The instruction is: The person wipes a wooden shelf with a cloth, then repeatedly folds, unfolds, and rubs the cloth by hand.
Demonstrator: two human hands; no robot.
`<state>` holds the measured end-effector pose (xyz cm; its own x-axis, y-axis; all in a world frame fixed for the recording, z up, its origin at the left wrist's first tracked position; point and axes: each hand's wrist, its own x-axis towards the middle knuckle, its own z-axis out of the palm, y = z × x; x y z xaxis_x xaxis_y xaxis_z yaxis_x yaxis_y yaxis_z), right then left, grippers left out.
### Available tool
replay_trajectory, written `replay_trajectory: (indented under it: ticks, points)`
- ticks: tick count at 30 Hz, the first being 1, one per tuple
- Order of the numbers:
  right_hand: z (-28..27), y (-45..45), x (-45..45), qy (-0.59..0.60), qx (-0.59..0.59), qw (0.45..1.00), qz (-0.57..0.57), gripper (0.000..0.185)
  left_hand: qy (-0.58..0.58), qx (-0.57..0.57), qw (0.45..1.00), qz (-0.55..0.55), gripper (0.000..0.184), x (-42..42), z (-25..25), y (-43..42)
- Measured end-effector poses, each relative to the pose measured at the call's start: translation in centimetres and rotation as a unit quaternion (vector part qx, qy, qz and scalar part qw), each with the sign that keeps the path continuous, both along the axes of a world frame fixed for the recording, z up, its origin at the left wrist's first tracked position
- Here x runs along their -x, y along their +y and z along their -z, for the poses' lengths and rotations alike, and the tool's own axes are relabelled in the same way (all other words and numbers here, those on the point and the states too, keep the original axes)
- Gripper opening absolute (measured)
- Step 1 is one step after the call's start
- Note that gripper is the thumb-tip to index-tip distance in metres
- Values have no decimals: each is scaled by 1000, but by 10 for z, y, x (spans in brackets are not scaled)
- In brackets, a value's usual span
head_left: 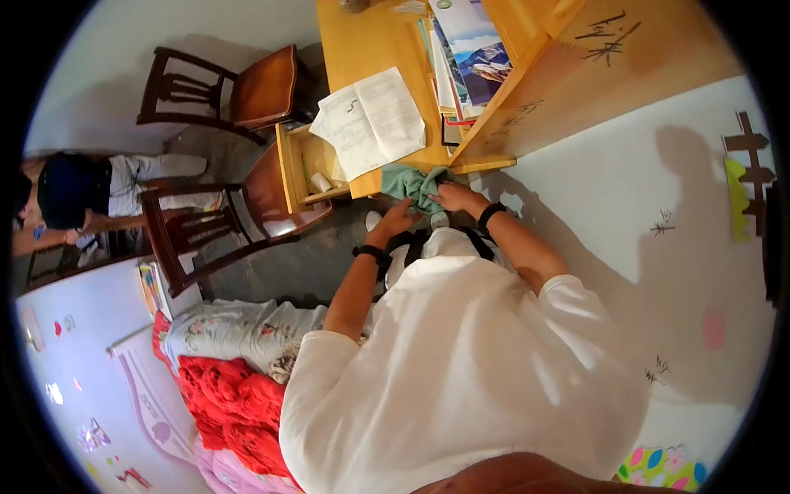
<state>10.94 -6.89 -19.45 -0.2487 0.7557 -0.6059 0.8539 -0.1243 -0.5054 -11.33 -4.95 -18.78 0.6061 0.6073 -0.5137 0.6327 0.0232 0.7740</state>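
Observation:
A crumpled green cloth (pixel 411 181) lies bunched at the near edge of the wooden desk (pixel 387 45), partly hanging over it. My left hand (pixel 400 217) grips the cloth's lower left side, with the fingers closed on it. From the right, my right hand (pixel 458 198) grasps the other side. Just beyond the cloth, open printed sheets of paper (pixel 380 123) lie on the desktop. Left of them, a pulled-out drawer (pixel 306 165) shows a small white roll-like item inside. The folds hide some of my fingertips.
Two dark wooden chairs (pixel 267 86) (pixel 276 193) stand left of the desk. Books and magazines (pixel 473 62) lean by the wooden side panel (pixel 568 66). A bed with red bedding (pixel 226 395) is at lower left. Another person (pixel 78 189) stands at far left. The wall is on my right.

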Motion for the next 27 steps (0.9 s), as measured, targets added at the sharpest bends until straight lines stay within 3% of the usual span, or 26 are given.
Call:
replay_trajectory:
  ticks: [5,7,9,14,16,18,22,25,27]
  points:
    - [25,0,16,12,-32,999,-15,45,6,-52,998,26,53,32,20,-8]
    - [21,2,15,30,-40,998,-34,46,-49,-174,983,40,54,39,41,-9]
    - [-8,4,16,-36,-12,998,-55,50,-61,-180,979,71,53,39,43,0]
    - [-43,-7,-6,-58,-23,998,-8,53,-88,-187,969,136,59,12,11,20]
    - [-44,-14,-9,-78,-5,997,16,52,-85,-169,968,167,59,2,14,24]
    - [-45,-18,-7,-60,-72,994,60,54,-66,-164,968,180,58,-3,15,29]
    - [-40,-7,12,-71,-16,996,53,58,-43,-132,964,227,54,15,17,41]
    - [-37,-2,34,-102,-7,995,-19,56,-53,-143,963,221,53,48,8,44]
    - [-32,-3,50,-41,-33,999,-3,55,-19,-132,961,243,53,68,9,51]
